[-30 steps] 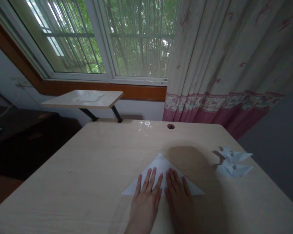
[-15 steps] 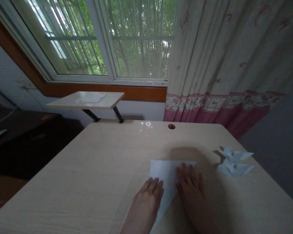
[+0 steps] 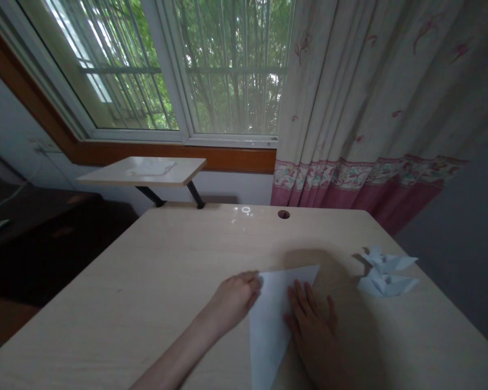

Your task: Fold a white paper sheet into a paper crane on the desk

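Observation:
A white sheet of paper [image 3: 270,319] lies on the table in a triangular shape, a slanting edge on its right and its lower tip cut off by the frame. My left hand [image 3: 239,295] is closed at the paper's upper left corner, its fingertips curled over that corner. Flat on the paper's right side rests my right hand [image 3: 311,325], fingers spread across the slanting edge. Two folded white paper shapes with pointed ends, a rear one [image 3: 390,262] and a front one [image 3: 388,283], stand close together to the right.
The pale wooden table [image 3: 162,292] has a round cable hole [image 3: 284,214] near its back edge. A small raised shelf [image 3: 179,172] on black legs carries white paper [image 3: 152,167] at the back left. Behind are a barred window [image 3: 231,70] and a curtain [image 3: 341,108].
My left hand has moved up and away from the paper's middle to its upper left corner, and its fingers have curled in. The paper has turned slightly; my right hand stays on it.

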Tool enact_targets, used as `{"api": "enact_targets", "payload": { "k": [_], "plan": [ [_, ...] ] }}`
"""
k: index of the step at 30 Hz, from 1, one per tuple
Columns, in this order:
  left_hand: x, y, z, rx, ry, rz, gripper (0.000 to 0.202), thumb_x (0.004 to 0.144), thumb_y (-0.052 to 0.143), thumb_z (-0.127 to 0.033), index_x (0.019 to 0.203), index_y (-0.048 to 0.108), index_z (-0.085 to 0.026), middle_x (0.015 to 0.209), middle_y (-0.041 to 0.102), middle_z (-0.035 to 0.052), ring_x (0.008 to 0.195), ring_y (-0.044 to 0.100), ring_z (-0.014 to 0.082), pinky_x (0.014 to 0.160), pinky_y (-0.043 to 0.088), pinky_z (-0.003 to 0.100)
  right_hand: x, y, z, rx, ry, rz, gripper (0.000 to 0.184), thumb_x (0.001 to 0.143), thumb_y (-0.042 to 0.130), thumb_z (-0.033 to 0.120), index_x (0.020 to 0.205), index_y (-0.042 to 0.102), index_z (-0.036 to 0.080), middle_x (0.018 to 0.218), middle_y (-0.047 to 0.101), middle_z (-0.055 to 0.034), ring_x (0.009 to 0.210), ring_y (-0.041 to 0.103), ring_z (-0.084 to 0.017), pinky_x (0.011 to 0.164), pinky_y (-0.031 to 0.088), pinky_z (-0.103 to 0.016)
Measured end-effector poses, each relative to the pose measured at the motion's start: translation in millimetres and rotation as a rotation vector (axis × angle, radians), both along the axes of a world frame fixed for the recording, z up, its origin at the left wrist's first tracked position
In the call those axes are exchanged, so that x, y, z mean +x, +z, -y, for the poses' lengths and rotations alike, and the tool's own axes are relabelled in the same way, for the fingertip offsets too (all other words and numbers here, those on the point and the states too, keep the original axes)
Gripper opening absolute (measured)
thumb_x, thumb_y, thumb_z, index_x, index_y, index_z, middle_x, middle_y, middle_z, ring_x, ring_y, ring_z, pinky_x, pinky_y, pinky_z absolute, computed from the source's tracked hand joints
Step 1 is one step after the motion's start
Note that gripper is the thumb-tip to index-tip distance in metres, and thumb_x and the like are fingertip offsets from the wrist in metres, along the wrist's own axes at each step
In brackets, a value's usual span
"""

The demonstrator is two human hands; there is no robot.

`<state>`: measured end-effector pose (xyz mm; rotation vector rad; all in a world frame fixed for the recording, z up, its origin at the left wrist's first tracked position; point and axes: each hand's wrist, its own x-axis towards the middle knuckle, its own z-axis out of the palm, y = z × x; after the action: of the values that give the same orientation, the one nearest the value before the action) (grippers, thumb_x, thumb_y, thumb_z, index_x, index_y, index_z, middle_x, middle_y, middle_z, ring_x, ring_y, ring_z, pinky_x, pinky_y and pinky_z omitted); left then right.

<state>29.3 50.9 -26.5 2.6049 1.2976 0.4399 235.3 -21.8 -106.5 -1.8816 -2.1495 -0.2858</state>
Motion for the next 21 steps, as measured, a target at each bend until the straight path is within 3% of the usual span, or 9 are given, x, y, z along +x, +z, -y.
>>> {"api": "enact_targets", "payload": {
  "k": [2,6,9,15,18,21],
  "plan": [
    [-1.2,-1.0,-13.0,0.059,0.081,-0.107,0.02,0.092,0.052,-0.035,0.102,0.063,-0.021,0.103,0.066,0.0073,0.094,0.061,0.0243,0.081,0.046,0.036,-0.1,-0.3,-0.3,-0.001,0.005,0.005,0.047,0.098,0.026,0.039,0.133,0.053,0.024,0.141,0.047,-0.0084,0.128,0.046,-0.032,0.105,0.011,-0.069],
    [-1.5,-6.8,-25.1,0.083,0.212,-0.121,0.052,0.075,0.066,-0.061,0.101,0.06,-0.016,0.109,0.059,0.0118,0.102,0.053,0.0316,0.085,0.042,0.044,0.2,-2.8,-0.4,0.005,0.008,0.027,0.047,0.098,0.025,0.038,0.134,0.051,0.023,0.143,0.044,-0.009,0.129,0.044,-0.033,0.105,0.011,-0.07],
    [-2.3,-15.6,-25.3,0.018,0.255,-0.049,0.049,0.068,0.074,-0.057,0.095,0.059,-0.018,0.111,0.056,0.0102,0.104,0.051,0.0306,0.084,0.039,0.041,-0.2,-7.4,-1.0,0.033,0.008,0.025,0.047,0.098,0.025,0.04,0.134,0.052,0.026,0.143,0.046,-0.008,0.129,0.045,-0.032,0.105,0.013,-0.069],
    [-5.0,-25.5,-23.9,-0.167,0.305,0.114,0.034,0.069,0.078,-0.044,0.084,0.059,-0.02,0.107,0.058,0.0066,0.103,0.05,0.0274,0.082,0.035,0.038,2.5,-15.7,-1.6,0.116,-0.007,0.053,0.049,0.097,0.024,0.042,0.133,0.053,0.028,0.143,0.046,-0.006,0.129,0.044,-0.033,0.104,0.017,-0.067],
    [-5.5,-25.8,-22.3,-0.294,0.277,0.338,0.022,0.075,0.073,-0.037,0.08,0.059,-0.02,0.092,0.061,0.0029,0.093,0.053,0.0237,0.08,0.034,0.034,5.1,-20.2,-0.6,0.094,-0.01,0.028,0.049,0.096,0.026,0.045,0.138,0.047,0.029,0.145,0.043,-0.0057,0.131,0.041,-0.034,0.103,0.021,-0.065],
    [-5.2,-28.0,-21.3,-0.499,0.242,0.608,0.019,0.078,0.066,-0.037,0.075,0.059,-0.019,0.067,0.055,-0.0024,0.068,0.051,0.0166,0.065,0.035,0.026,6.0,-23.4,0.0,0.097,-0.022,-0.07,0.056,0.096,0.027,0.047,0.148,0.028,0.025,0.148,0.04,-0.0096,0.135,0.034,-0.035,0.103,0.024,-0.064]
  ]
}}
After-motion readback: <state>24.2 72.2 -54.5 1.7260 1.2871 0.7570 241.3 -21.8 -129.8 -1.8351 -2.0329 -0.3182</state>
